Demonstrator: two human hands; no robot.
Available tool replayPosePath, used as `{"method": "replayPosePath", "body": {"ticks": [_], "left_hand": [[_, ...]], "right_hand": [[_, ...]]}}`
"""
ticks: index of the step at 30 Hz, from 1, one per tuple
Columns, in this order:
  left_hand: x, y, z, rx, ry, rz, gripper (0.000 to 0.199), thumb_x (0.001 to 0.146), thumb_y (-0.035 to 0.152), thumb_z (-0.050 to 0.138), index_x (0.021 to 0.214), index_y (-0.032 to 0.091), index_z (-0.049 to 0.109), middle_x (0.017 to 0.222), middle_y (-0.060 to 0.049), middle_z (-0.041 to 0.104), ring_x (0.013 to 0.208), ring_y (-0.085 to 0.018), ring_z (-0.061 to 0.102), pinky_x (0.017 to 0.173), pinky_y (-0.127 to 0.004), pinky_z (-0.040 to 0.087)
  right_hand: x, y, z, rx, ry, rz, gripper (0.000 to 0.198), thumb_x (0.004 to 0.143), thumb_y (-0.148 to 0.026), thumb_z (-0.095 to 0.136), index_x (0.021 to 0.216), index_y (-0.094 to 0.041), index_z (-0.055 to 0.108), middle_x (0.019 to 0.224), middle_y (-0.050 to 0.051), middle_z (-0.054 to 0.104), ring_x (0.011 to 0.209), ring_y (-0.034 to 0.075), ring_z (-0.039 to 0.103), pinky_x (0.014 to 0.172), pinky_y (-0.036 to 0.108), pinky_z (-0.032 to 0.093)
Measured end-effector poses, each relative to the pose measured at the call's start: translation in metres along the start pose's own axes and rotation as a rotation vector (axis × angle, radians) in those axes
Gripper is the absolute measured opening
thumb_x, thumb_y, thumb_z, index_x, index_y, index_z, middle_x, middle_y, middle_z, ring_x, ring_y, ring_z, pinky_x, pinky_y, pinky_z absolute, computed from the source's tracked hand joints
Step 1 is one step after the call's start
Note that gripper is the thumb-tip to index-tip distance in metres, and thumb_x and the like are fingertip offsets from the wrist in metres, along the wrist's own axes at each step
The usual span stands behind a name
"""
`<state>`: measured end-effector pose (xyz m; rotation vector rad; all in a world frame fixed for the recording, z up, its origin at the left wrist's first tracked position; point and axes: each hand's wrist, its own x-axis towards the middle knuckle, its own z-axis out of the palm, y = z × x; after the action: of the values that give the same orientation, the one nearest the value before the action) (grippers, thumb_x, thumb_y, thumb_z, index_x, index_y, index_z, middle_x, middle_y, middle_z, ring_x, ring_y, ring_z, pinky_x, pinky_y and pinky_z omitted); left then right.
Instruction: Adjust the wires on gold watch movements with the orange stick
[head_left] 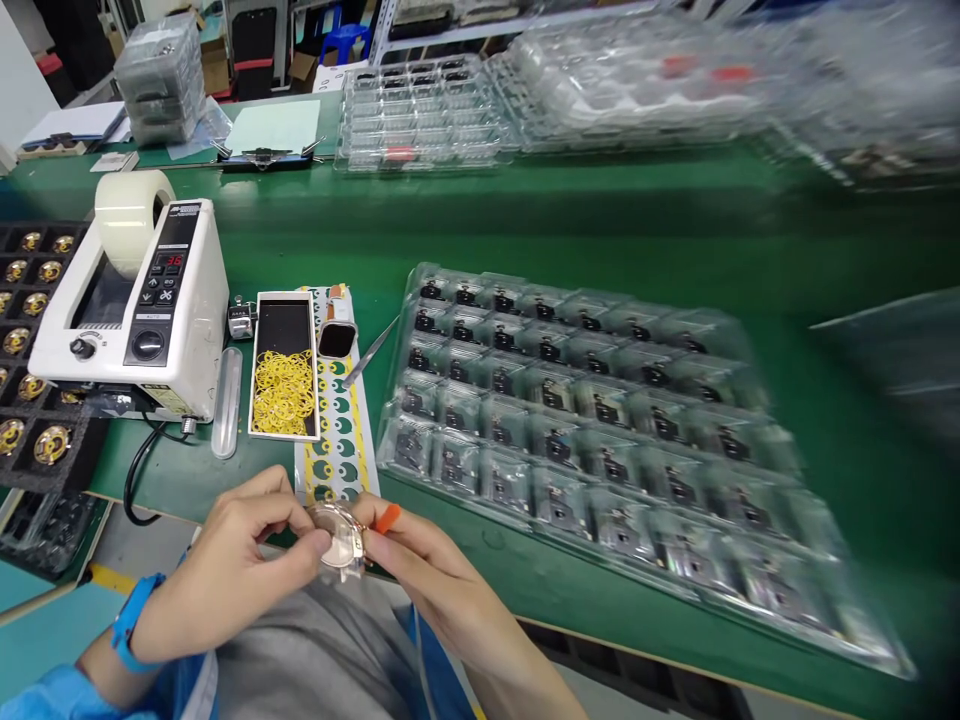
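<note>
A round gold-coloured metal part, shiny and partly see-through at its lower edge, is held between my two hands just off the front edge of the table. My left hand pinches its left side with thumb and fingers. On the opposite side my right hand grips the rim, fingers closed. A small orange tab sticks out by the right fingertips; what it is attached to is hidden. Just beyond the hands lies a sticker sheet with yellow and green shapes, and metal tweezers rest across its edge.
A white box holds yellow rings. To its left are a clear tube, a small counter and a tape dispenser. A black foam tray carries round gold parts. Clear plastic trays with black parts fill the right.
</note>
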<state>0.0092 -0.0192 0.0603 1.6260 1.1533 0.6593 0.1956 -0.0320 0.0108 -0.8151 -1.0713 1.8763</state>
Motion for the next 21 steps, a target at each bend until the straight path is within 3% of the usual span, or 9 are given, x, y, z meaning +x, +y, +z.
{"method": "replayPosePath", "body": {"ticks": [6, 10, 13, 15, 17, 19, 21], "left_hand": [[-0.006, 0.002, 0.007, 0.317, 0.144, 0.132, 0.022, 0.092, 0.019, 0.051, 0.070, 0.018, 0.047, 0.073, 0.003, 0.044, 0.062, -0.013, 0.047, 0.056, -0.026, 0.033], [-0.007, 0.001, 0.003, 0.577, 0.445, 0.237, 0.018, 0.092, 0.015, 0.056, 0.076, 0.018, 0.049, 0.074, 0.002, 0.046, 0.062, -0.014, 0.047, 0.056, -0.027, 0.036], [-0.004, 0.002, 0.004, 0.506, 0.588, 0.400, 0.010, 0.091, 0.006, 0.057, 0.091, 0.017, 0.059, 0.089, -0.003, 0.054, 0.080, -0.015, 0.056, 0.068, -0.025, 0.044], [0.000, 0.000, 0.011, 0.365, 0.506, 0.515, 0.014, 0.090, 0.009, 0.060, 0.098, 0.019, 0.065, 0.105, -0.006, 0.059, 0.098, -0.018, 0.058, 0.087, -0.031, 0.046], [0.004, -0.003, 0.019, 0.210, 0.365, 0.547, 0.011, 0.091, 0.017, 0.063, 0.098, 0.023, 0.069, 0.119, -0.007, 0.061, 0.113, -0.024, 0.057, 0.106, -0.045, 0.037], [0.008, -0.006, 0.027, 0.050, 0.248, 0.471, 0.007, 0.090, 0.025, 0.067, 0.095, 0.026, 0.072, 0.128, -0.007, 0.060, 0.125, -0.032, 0.051, 0.115, -0.062, 0.019], [0.010, -0.009, 0.033, -0.122, 0.144, 0.372, 0.011, 0.083, 0.029, 0.075, 0.094, 0.028, 0.074, 0.137, -0.006, 0.056, 0.133, -0.039, 0.042, 0.115, -0.071, 0.011]], "right_hand": [[0.001, -0.003, 0.001, -0.076, 0.030, -0.028, 0.044, 0.089, -0.061, 0.057, 0.076, -0.019, 0.058, 0.071, 0.000, 0.048, 0.065, 0.015, 0.042, 0.062, 0.026, 0.037], [-0.001, -0.003, -0.002, -0.087, 0.096, -0.039, 0.045, 0.088, -0.061, 0.057, 0.073, -0.019, 0.057, 0.071, 0.001, 0.050, 0.064, 0.015, 0.044, 0.061, 0.027, 0.038], [-0.003, -0.002, -0.003, -0.089, 0.095, -0.045, 0.046, 0.087, -0.062, 0.057, 0.072, -0.018, 0.056, 0.069, 0.001, 0.049, 0.063, 0.015, 0.044, 0.060, 0.026, 0.038], [-0.004, -0.002, -0.002, -0.101, 0.077, -0.064, 0.046, 0.088, -0.061, 0.057, 0.072, -0.018, 0.056, 0.068, 0.001, 0.050, 0.065, 0.015, 0.046, 0.061, 0.025, 0.039], [-0.007, -0.002, 0.000, -0.101, 0.049, -0.069, 0.045, 0.088, -0.060, 0.057, 0.073, -0.018, 0.059, 0.070, 0.002, 0.053, 0.067, 0.016, 0.049, 0.063, 0.026, 0.041], [-0.012, 0.000, 0.003, -0.063, 0.073, -0.043, 0.045, 0.085, -0.062, 0.060, 0.074, -0.018, 0.062, 0.072, 0.003, 0.055, 0.068, 0.017, 0.052, 0.065, 0.027, 0.043], [-0.020, 0.005, 0.004, -0.023, 0.146, -0.019, 0.044, 0.081, -0.063, 0.063, 0.073, -0.019, 0.062, 0.071, 0.004, 0.057, 0.067, 0.019, 0.055, 0.065, 0.030, 0.047]]}}
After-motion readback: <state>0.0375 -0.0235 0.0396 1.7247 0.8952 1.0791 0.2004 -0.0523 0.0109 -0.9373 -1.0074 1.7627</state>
